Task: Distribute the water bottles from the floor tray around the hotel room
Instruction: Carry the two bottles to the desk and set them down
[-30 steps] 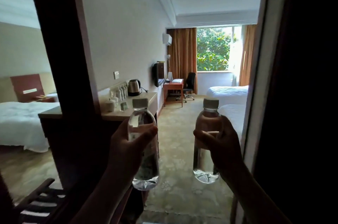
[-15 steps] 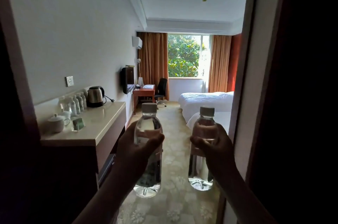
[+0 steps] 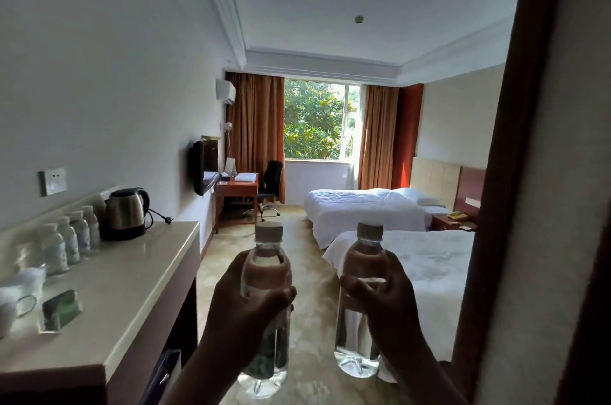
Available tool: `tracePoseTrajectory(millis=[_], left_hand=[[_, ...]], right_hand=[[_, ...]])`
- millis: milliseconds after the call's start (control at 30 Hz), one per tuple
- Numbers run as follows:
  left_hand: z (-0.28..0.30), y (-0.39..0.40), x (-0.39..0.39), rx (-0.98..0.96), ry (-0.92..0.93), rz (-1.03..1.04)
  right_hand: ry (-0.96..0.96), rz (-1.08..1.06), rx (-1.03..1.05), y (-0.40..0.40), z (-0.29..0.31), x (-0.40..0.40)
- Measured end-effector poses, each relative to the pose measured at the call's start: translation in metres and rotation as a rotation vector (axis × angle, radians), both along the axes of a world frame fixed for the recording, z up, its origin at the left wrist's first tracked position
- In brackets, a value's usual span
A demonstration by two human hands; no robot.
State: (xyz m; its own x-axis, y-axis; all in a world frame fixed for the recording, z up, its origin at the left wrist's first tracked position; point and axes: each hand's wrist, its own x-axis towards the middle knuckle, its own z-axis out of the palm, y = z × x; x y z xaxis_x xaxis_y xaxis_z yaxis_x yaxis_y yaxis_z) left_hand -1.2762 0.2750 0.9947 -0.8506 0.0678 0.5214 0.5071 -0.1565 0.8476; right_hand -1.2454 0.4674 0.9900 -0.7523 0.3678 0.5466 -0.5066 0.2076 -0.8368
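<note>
Daylight from the far window (image 3: 317, 120) filled a long hotel room with patterned carpet (image 3: 317, 305) running down its middle. Orange-brown curtains (image 3: 256, 120) hung on both sides of the glass. Along the left wall a pale-topped desk (image 3: 132, 289) carried a steel kettle (image 3: 127, 213) with its plug lying beside it, and a row of small capped bottles (image 3: 71, 239) stood against the wall next to the kettle. Nearer the camera on the same desk sat a white cup (image 3: 13, 302) and a small green packet (image 3: 61, 308), both blurred. A wall socket (image 3: 53, 182) was fixed above the row.

Further down the left wall hung a flat television (image 3: 200, 168), then a red-brown writing desk (image 3: 236, 191) with a black swivel chair (image 3: 271, 186) beside it. Two beds with white linen stood on the right: the near bed (image 3: 429, 272) and the far bed (image 3: 357, 209), with a nightstand (image 3: 454, 221) between them.

The left hand (image 3: 251, 312) was wrapped around the middle of the left water bottle (image 3: 266, 351), held upright over the carpet. The right hand (image 3: 383, 299) gripped the right water bottle (image 3: 358, 338) the same way, upright, in front of the near bed's corner. Both bottles were capped, clear and close together without touching. A dark door frame (image 3: 515, 173) bordered the view on the right.
</note>
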Motion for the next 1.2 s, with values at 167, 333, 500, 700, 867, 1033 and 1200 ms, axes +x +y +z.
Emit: tracePoseTrajectory(millis=[167,333,500,700,867,1033,1200], left_hand=[[-0.014,0.024,-0.088,-0.037,-0.022,-0.003],[-0.018,0.065,-0.184,-0.018,-0.01,0.056],[-0.002,0.102,-0.284,-0.111,0.007,0.077],[0.008,0.118,-0.392,-0.125,0.015,0.14],[-0.004,0.13,-0.485,-0.116,0.01,0.129],[-0.019,0.129,-0.598,-0.166,0.027,0.11],[-0.02,0.12,-0.729,-0.182,0.088,0.175]], right_hand=[[-0.007,0.009,-0.009,0.025,-0.015,-0.088],[0.007,0.067,-0.008,0.065,-0.018,-0.198],[0.036,0.115,-0.055,0.1,-0.005,-0.32],[0.048,0.165,-0.041,0.12,0.002,-0.43],[0.005,0.18,-0.043,0.134,-0.01,-0.519],[-0.041,0.133,-0.038,0.141,-0.024,-0.626],[-0.037,0.091,0.006,0.144,-0.023,-0.754]])
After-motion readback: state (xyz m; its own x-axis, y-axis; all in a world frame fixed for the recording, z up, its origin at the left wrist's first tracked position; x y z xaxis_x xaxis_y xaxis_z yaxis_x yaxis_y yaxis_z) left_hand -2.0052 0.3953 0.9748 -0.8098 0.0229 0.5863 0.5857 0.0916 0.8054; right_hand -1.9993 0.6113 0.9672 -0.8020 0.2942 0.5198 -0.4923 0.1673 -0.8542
